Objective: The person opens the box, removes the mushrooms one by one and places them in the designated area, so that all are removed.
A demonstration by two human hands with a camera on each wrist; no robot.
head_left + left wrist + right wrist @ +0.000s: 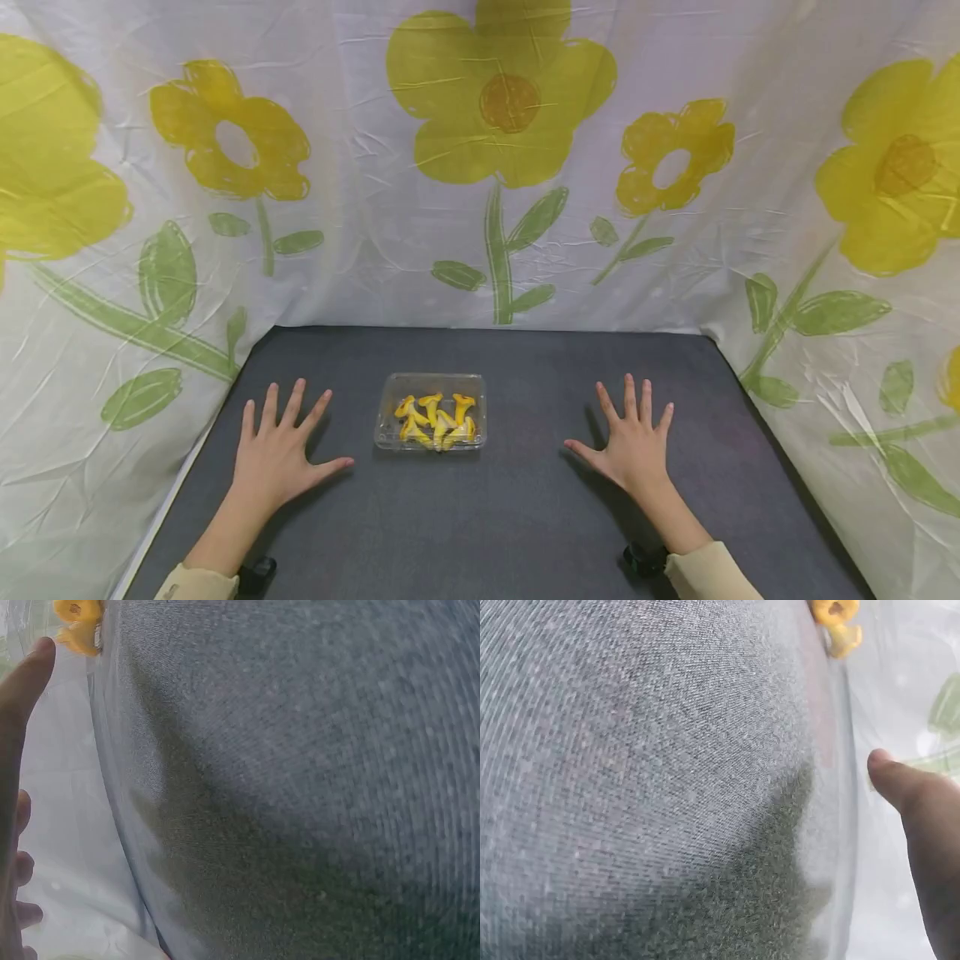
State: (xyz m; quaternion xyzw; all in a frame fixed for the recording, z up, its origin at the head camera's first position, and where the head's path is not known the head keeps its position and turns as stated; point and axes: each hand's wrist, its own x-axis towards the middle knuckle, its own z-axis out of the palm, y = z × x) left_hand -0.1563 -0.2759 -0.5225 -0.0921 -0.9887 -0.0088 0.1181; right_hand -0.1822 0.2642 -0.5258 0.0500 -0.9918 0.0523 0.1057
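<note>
A clear plastic box (384,435) stands left of the middle of the dark table. Several yellow trumpet-shaped mushrooms (442,423) lie inside it. My left hand (276,454) is spread to the left of the box, its thumb pointing at it without touching. Farther off on the right, my right hand (633,446) has its fingers spread and holds nothing. Both hands cast shadows on the table. The left wrist view catches yellow mushrooms (79,630) at its top edge, beyond the left thumb. Part of the yellow mushrooms (840,626) also appears at the top of the right wrist view.
The table (517,517) has a dark grey cloth-like surface. A white curtain (360,250) printed with yellow flowers surrounds its back and sides. Dark wrist devices (643,560) sit by the beige sleeves (708,575).
</note>
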